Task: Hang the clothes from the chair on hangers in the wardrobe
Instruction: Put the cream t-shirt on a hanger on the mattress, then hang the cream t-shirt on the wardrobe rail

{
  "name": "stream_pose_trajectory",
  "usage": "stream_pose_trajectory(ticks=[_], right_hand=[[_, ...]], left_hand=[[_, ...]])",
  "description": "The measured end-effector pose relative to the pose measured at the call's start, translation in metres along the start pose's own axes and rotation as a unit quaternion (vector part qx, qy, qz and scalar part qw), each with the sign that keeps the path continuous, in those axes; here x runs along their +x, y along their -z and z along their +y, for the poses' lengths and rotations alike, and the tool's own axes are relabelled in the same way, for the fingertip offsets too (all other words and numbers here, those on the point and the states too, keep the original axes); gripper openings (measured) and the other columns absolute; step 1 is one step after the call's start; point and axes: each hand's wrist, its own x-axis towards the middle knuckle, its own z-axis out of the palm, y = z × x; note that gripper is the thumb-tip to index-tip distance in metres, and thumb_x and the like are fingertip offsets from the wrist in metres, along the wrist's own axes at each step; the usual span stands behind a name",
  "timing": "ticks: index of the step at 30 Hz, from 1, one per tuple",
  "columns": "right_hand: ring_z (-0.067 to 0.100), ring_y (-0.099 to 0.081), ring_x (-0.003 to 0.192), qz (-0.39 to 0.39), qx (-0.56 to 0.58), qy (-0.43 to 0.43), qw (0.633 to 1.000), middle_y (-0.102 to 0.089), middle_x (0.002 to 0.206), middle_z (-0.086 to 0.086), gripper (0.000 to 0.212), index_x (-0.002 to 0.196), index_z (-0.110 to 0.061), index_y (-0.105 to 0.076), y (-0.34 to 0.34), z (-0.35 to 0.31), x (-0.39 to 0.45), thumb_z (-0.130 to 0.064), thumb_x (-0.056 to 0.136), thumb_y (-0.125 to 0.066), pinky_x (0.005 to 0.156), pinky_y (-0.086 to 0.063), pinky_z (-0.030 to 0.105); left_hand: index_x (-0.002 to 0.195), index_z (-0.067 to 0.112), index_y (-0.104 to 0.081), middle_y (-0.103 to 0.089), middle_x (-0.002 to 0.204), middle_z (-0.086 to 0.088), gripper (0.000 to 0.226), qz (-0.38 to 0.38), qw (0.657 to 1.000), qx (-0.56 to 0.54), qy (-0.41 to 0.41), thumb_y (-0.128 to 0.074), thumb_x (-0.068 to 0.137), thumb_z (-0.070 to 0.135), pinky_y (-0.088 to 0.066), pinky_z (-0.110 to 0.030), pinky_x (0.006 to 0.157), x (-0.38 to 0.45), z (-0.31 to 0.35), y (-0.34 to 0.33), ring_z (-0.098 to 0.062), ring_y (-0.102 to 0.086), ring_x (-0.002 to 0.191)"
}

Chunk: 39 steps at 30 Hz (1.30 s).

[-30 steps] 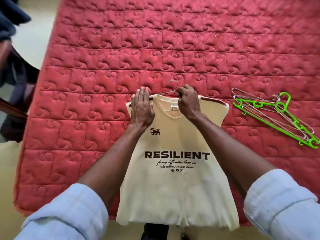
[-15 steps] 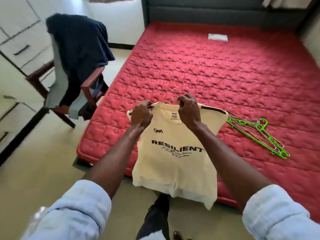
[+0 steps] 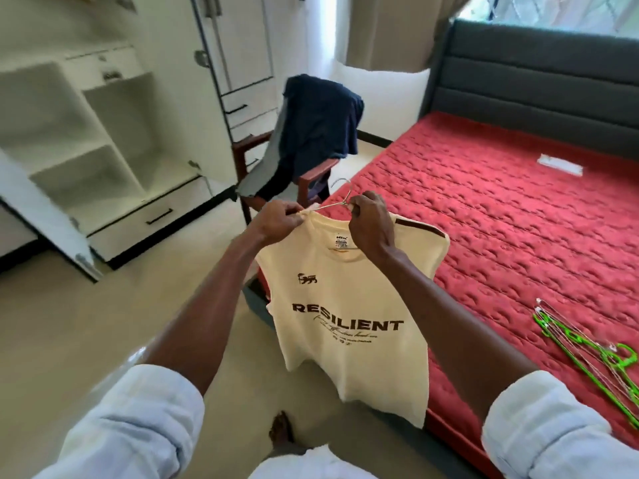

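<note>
The person is holding a cream shirt (image 3: pixel 345 305) up in the air on a wire hanger (image 3: pixel 337 198), off the bed (image 3: pixel 501 219) and just beside its near corner. The left hand (image 3: pixel 276 221) is pinching the shirt's shoulder at the collar, and the right hand (image 3: pixel 370 219) is curled round the hanger's neck just under the hook, so both hands are gripping. The hem is hanging free above the floor. This looks like the carrying step: the shirt seems to be seated on the hanger and is facing the open wardrobe (image 3: pixel 103 133) to the left. Next, I judge, the hook needs lifting onto a rail inside, though no rail is showing among the shelves. More clothes (image 3: pixel 318 122) are draped over the chair (image 3: pixel 311 174), and spare hangers (image 3: pixel 594 354) are lying at the bed's near right edge.
</note>
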Motion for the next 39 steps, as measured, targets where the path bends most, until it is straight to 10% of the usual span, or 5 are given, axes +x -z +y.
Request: stream_pose_trajectory(ticks=[23, 39], right_hand=[[0.028, -0.045, 0.131, -0.100, 0.119, 0.171, 0.973, -0.055, 0.138, 0.011, 0.036, 0.133, -0.007, -0.054, -0.326, -0.254, 0.201, -0.013, 0.100, -0.044, 0.112, -0.030, 0.042], [0.033, -0.058, 0.107, -0.039, 0.098, 0.264, 0.959, -0.066, 0.114, 0.013, 0.025, 0.115, -0.007, -0.066, -0.542, -0.366, 0.453, -0.006, 0.095, -0.049, 0.091, -0.044, 0.046]], left_hand=[[0.111, 0.007, -0.071, -0.073, 0.105, -0.012, 0.021, 0.382, 0.913, 0.082, 0.116, -0.062, 0.094, 0.017, -0.047, -0.031, 0.080, 0.017, -0.291, 0.346, -0.030, -0.065, 0.098], [0.102, 0.003, -0.072, -0.073, 0.097, -0.012, 0.014, 0.461, 0.876, 0.111, 0.087, -0.064, 0.092, 0.010, -0.043, -0.025, 0.075, 0.221, -0.437, 0.542, -0.026, -0.064, 0.089]])
